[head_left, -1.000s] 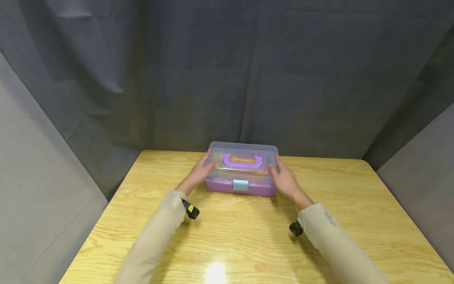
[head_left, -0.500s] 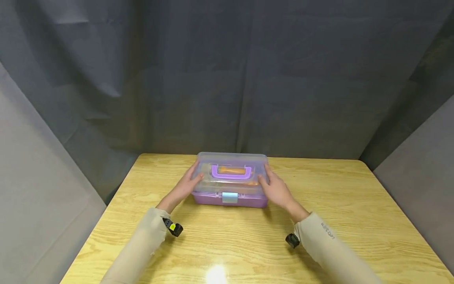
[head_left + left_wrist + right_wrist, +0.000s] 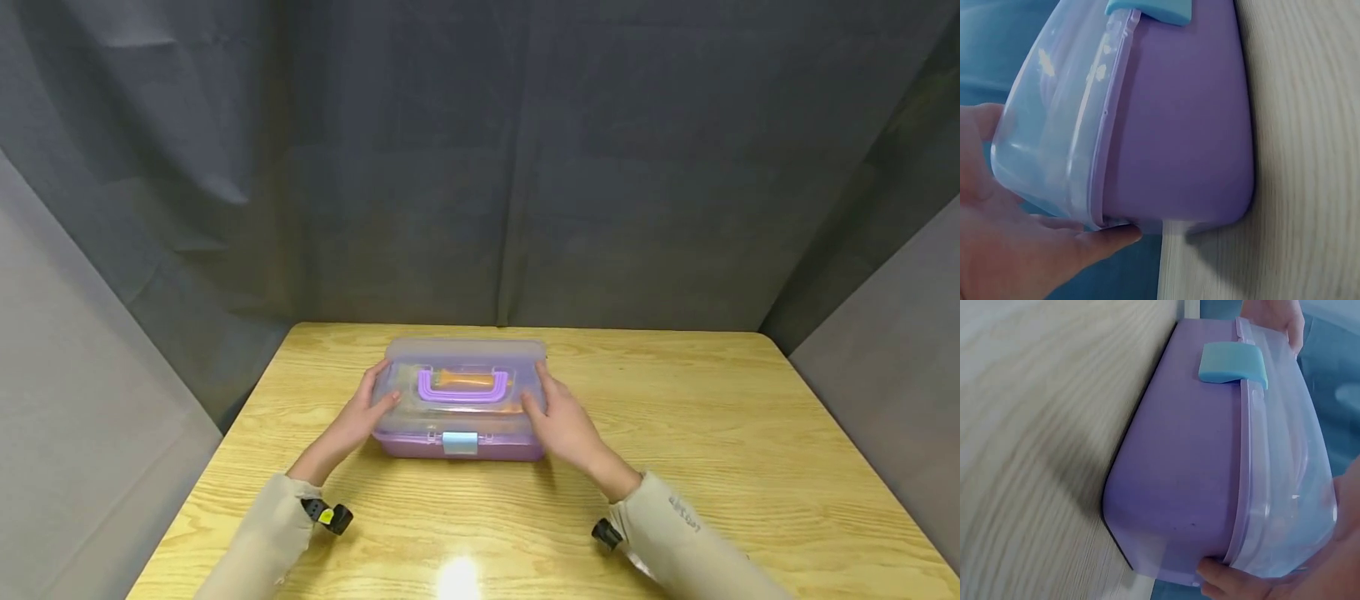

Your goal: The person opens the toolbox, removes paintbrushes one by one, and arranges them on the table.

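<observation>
A purple plastic storage box point(image 3: 408, 449) with a clear lid point(image 3: 450, 422) sits toward the back of the table, its lid closed. A light-blue latch point(image 3: 460, 443) is at the front and a purple carry handle point(image 3: 462, 398) lies folded on top. Something orange point(image 3: 467, 379) shows through the lid. My left hand point(image 3: 352, 425) grips the box's left end, thumb over the lid and fingers down the side. At the opposite end my right hand point(image 3: 568, 429) holds it likewise. In the right wrist view the box's base point(image 3: 1172, 456) is against the tabletop.
The wooden table point(image 3: 712, 417) extends around the box on all sides. Behind it hangs a dark grey cloth curtain point(image 3: 637, 167). Light grey panels stand at the left point(image 3: 90, 400) and right. A black wrist camera point(image 3: 327, 516) is strapped to each sleeve.
Both hands have moved the box leftward and nearer to me across the table, keeping the same hold at its two ends. The lid has stayed closed.
</observation>
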